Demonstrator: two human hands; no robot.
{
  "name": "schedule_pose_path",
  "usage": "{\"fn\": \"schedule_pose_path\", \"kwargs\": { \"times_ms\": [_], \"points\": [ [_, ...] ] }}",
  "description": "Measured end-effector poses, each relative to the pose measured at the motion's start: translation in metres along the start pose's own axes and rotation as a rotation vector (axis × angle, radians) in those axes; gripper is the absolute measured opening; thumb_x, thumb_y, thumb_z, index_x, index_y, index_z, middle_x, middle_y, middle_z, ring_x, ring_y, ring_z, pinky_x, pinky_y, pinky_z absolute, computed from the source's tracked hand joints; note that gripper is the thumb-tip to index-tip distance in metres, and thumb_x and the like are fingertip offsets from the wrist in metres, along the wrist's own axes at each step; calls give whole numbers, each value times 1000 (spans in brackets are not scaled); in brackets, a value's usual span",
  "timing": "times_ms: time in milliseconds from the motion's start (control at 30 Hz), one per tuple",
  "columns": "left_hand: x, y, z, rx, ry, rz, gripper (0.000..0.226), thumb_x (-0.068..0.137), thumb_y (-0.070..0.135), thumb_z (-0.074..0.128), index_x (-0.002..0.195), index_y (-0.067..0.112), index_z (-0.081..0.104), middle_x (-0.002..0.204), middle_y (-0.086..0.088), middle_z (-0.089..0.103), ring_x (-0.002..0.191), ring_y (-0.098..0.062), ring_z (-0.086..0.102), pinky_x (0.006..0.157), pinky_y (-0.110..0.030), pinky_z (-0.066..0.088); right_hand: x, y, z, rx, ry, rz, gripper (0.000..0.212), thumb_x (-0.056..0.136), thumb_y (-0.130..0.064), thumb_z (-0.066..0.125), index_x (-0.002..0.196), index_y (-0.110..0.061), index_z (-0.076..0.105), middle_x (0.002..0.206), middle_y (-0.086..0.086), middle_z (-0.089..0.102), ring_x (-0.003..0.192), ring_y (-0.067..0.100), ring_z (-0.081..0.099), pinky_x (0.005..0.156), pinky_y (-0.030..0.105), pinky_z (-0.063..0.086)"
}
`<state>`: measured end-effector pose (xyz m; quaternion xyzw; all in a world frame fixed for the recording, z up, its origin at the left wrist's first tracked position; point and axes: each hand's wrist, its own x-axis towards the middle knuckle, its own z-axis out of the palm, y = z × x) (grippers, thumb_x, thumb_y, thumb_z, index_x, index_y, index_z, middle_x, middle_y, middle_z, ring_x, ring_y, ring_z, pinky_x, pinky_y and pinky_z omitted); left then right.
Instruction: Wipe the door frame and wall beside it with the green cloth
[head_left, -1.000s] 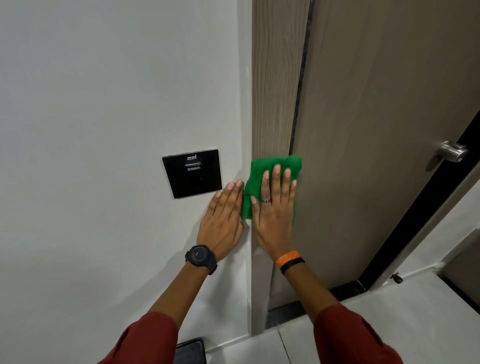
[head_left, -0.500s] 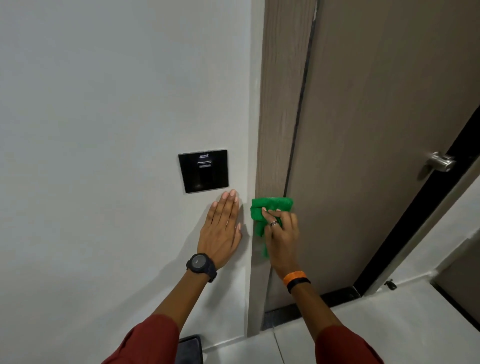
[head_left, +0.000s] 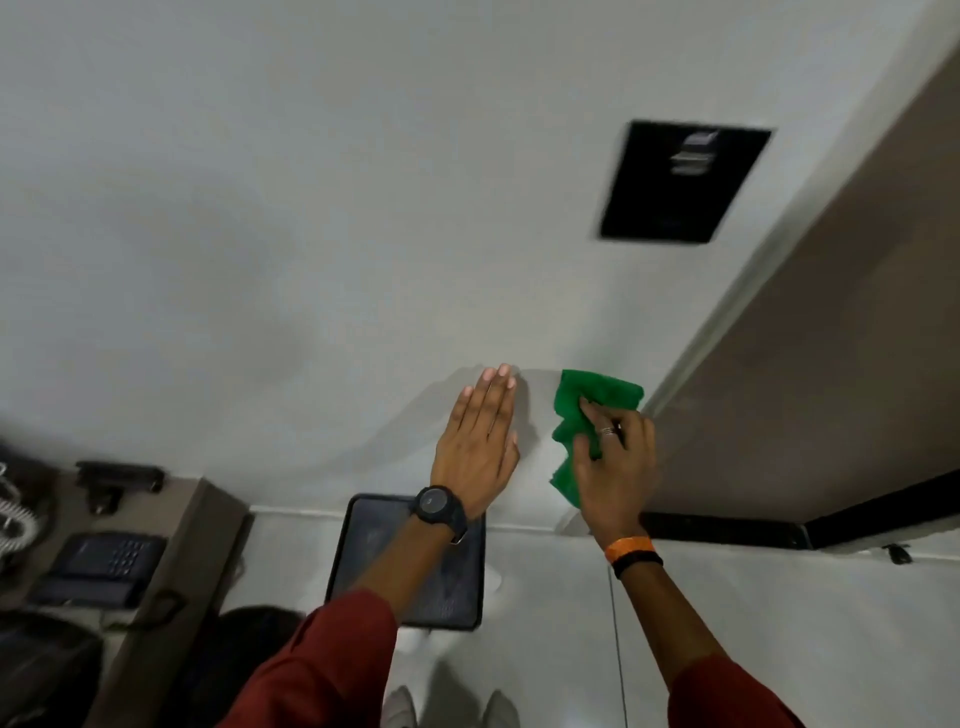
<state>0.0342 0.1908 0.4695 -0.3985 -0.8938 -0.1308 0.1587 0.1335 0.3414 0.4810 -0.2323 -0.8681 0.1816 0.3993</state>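
- Right hand (head_left: 613, 462) clamps the green cloth (head_left: 587, 415) on the wall (head_left: 311, 208), near the door frame (head_left: 696, 358).
- Left hand (head_left: 478, 447) lies flat, fingers together.
- Black wall panel (head_left: 680, 182) is blurred; its lettering is illegible.

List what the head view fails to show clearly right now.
- Black wall panel: its markings are smeared by motion blur.
- Green cloth: its lower right part is covered by the right hand.
- Door frame: its upper part is cut off by the right edge.
- Phone: too dim and small for detail.
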Motion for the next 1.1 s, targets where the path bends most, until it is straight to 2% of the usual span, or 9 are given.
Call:
{"fn": "schedule_pose_path", "kwargs": {
  "times_ms": [200, 467, 567, 633, 700, 767, 800, 900, 1100],
  "points": [
    [-69, -70, 44, -53, -142, -121, 65, 99, 26, 34, 157, -1, 20, 165, -19, 25, 154, -32, 24, 125, -47, 24, -67, -41, 87, 17, -311, 19, 44, 79, 6, 80, 121, -8, 76, 106, 11, 73, 102, 21, 51, 61, 34, 56],
    [-171, -162, 189, -76, -321, -301, 67, 99, 27, 46, 157, -3, 27, 166, -18, 23, 155, -32, 20, 127, -46, 17, -201, 8, 238, -161, -746, 106, 29, 78, 9, 80, 105, 0, 79, 100, 17, 72, 98, 42, 67, 51, 40, 57],
    [-223, -179, 272, -112, -394, -303, 67, 98, 26, 54, 154, -4, 33, 164, -20, 28, 153, -35, 24, 125, -51, 25, -268, 53, 303, -240, -884, 94, 32, 92, -1, 70, 123, -6, 74, 118, 15, 69, 116, 38, 61, 67, 43, 59],
    [-251, -187, 324, -156, -446, -284, 68, 97, 24, 60, 153, -3, 35, 163, -20, 30, 153, -36, 25, 122, -54, 29, -305, 80, 342, -334, -1031, 78, 41, 104, -25, 58, 144, -15, 60, 145, 9, 58, 139, 31, 45, 94, 42, 54],
    [-275, -191, 373, -197, -505, -278, 68, 99, 26, 56, 155, -3, 32, 165, -19, 26, 154, -35, 19, 123, -55, 26, -344, 104, 374, -401, -1139, 64, 56, 108, -47, 44, 157, -19, 42, 166, 8, 37, 156, 28, 25, 122, 50, 28],
    [-292, -197, 411, -218, -529, -273, 68, 101, 34, 45, 156, -2, 29, 166, -18, 23, 155, -34, 14, 126, -54, 20, -375, 123, 392, -411, -1167, 43, 69, 109, -55, 34, 165, -17, 21, 174, 7, 15, 162, 25, 5, 129, 57, 2],
    [-299, -199, 425, -223, -544, -282, 69, 101, 39, 39, 156, -2, 28, 166, -17, 22, 156, -33, 13, 127, -52, 16, -387, 129, 396, -397, -1145, 30, 71, 109, -55, 32, 165, -16, 14, 175, 7, 9, 162, 24, 0, 130, 58, 0],
    [-317, -202, 456, -205, -530, -278, 73, 101, 46, 33, 157, -1, 27, 167, -16, 21, 156, -31, 12, 128, -47, 8, -411, 138, 405, -339, -982, 12, 72, 105, -54, 28, 164, -13, 20, 173, 9, 14, 162, 26, 6, 130, 56, 10],
    [-302, -201, 438, -232, -444, -293, 73, 103, 45, 33, 158, -1, 23, 168, -16, 18, 157, -28, 11, 128, -47, 12, -397, 124, 395, -280, -865, -24, 77, 105, -58, 26, 164, -10, 18, 174, 11, 10, 162, 27, 5, 130, 54, 12]
  ]
}}
